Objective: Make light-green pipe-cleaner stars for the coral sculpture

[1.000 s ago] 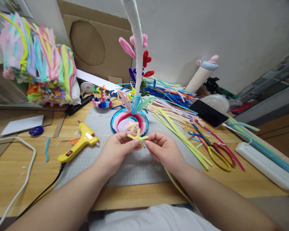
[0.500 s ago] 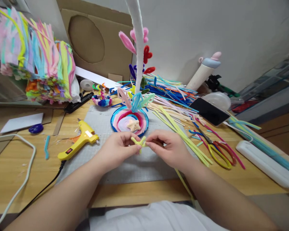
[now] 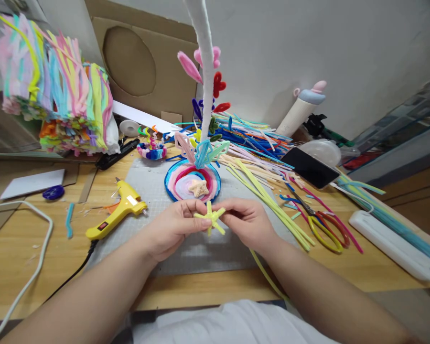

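A small yellow pipe-cleaner star (image 3: 211, 218) is pinched between my two hands, its arms spread outward. My left hand (image 3: 181, 223) has its thumb across the star's left side. From the right, the fingertips of my right hand (image 3: 249, 220) grip its upper right arm. Just beyond my hands stands a round, ringed pipe-cleaner base (image 3: 169, 184) carrying a cream starfish (image 3: 198, 188) and a tall white stem (image 3: 208, 76) with colourful loops. A grey cutting mat (image 3: 136, 243) lies beneath.
A yellow glue gun (image 3: 116, 210) lies to the left. On the right are yellow-green pipe cleaners (image 3: 272, 205), pliers (image 3: 324, 231), a phone (image 3: 310, 167) and a white power strip (image 3: 392, 244). Bundled pipe cleaners (image 3: 64, 86) stand at the back left.
The yellow star has turned to face me, and its arms now show spread out. Both hands have shifted slightly, still pinching it.
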Tool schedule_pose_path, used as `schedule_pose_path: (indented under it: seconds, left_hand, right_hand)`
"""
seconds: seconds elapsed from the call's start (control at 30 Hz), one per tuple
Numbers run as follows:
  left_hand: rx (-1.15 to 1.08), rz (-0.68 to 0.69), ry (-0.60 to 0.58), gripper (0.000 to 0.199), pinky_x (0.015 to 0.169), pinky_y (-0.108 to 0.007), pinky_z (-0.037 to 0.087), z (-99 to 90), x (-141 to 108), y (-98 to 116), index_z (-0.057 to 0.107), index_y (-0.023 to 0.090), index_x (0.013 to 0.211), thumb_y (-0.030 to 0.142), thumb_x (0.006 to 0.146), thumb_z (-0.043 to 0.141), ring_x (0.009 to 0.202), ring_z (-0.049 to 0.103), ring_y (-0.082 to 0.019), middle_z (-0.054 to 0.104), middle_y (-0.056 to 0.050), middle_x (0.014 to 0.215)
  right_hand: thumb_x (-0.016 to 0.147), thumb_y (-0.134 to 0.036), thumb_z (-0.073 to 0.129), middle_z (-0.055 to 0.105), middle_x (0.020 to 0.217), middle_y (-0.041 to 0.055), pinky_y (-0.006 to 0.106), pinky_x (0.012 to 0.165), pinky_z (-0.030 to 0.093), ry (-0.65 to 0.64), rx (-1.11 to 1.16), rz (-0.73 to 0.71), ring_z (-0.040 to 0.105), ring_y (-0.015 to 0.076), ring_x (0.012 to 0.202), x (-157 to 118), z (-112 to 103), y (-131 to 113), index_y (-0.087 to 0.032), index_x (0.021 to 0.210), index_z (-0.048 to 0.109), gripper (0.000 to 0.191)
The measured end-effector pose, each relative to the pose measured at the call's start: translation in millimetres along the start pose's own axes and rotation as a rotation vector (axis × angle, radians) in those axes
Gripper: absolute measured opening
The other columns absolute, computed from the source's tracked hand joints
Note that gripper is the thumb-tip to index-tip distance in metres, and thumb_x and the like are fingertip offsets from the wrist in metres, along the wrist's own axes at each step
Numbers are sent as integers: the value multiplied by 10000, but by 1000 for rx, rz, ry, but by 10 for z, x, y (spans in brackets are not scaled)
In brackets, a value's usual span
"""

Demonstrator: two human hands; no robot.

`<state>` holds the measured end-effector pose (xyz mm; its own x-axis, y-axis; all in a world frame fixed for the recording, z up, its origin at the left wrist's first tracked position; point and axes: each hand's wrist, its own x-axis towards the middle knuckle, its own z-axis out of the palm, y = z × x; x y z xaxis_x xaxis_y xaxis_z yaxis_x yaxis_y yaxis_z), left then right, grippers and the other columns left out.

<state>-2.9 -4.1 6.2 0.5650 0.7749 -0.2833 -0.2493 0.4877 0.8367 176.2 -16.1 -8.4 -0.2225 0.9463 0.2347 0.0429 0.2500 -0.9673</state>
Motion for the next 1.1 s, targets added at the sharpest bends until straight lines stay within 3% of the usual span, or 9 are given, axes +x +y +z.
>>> schedule_pose_path:
  seconds: [0.23,0.5,0.73,0.97,1.1]
  left_hand:
    - [23,152,197,258,543,-173,397,12,53,-55,598,141,726,207,582,800,548,503,-59,607,38,608]
    - [116,232,215,232,617,-215,470,39,53,-73,582,145,742,208,624,771,605,573,-85,639,23,686]
    - [341,334,197,224,663,-234,441,61,53,-85,501,163,636,133,619,722,667,536,-100,572,33,681]
    - [415,242,230,182,685,-262,457,65,52,-40,659,148,810,220,656,725,726,592,-152,666,-22,773]
    - [527,248,341,132,623,-242,427,68,39,-26,700,151,762,222,656,731,642,566,-141,651,-5,658]
  right_hand:
    - [795,-173,555,662,675,3,213,535,415,-50,-151,49,548,103,571,-4,0,-76,-168,802,707,152]
    - [770,-279,651,677,703,8,219,532,424,43,-48,165,569,111,575,-16,61,-46,-166,838,664,133]
    - [741,-264,680,718,748,22,265,672,493,56,-68,153,645,155,701,-7,46,-20,-174,759,687,92]
    - [751,-293,651,706,742,28,276,691,473,-9,-98,212,622,154,702,23,33,-17,-157,767,695,144]
    - [781,-302,610,612,642,-11,213,524,383,-117,-64,299,499,95,553,38,-6,-18,-154,808,650,156]
